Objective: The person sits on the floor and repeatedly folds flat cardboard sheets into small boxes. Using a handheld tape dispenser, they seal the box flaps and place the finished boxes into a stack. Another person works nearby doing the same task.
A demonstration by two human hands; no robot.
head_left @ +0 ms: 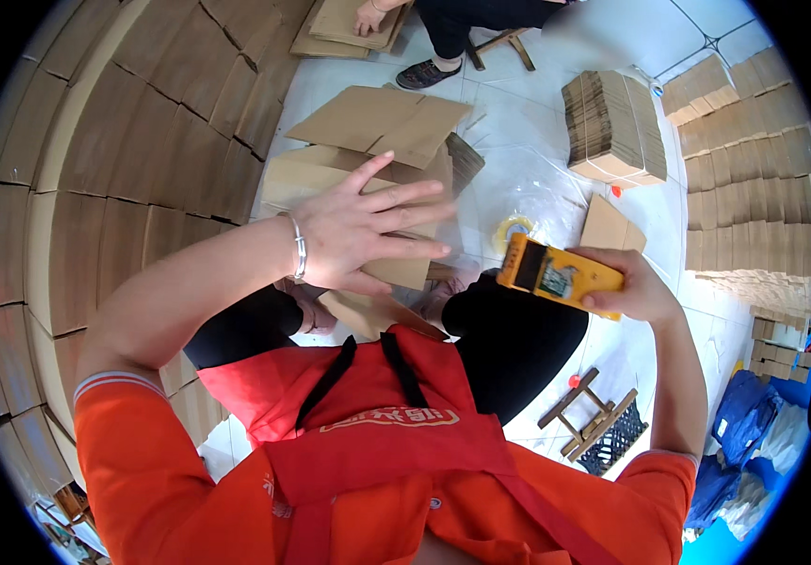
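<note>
My left hand (368,229), with a silver bangle at its wrist, is spread flat over an open brown cardboard box (302,179). Whether the palm presses on the cardboard cannot be made out. A raised flap (386,121) tilts up at the box's far side. To the right of the box, my right hand (645,287) grips a yellow tape dispenser (579,277) with a dark band near its left end. Beyond the dispenser lies a roll of tape (515,229) on the floor, beside some clear plastic film (542,198).
Stacked cardboard (160,122) walls the left side, and more piles (754,179) stand at the right. A tied bundle of cardboard (617,127) sits on the floor at far right. A small folding stool (594,424) is near my right side. Another person's hand (369,17) rests on cardboard at the top.
</note>
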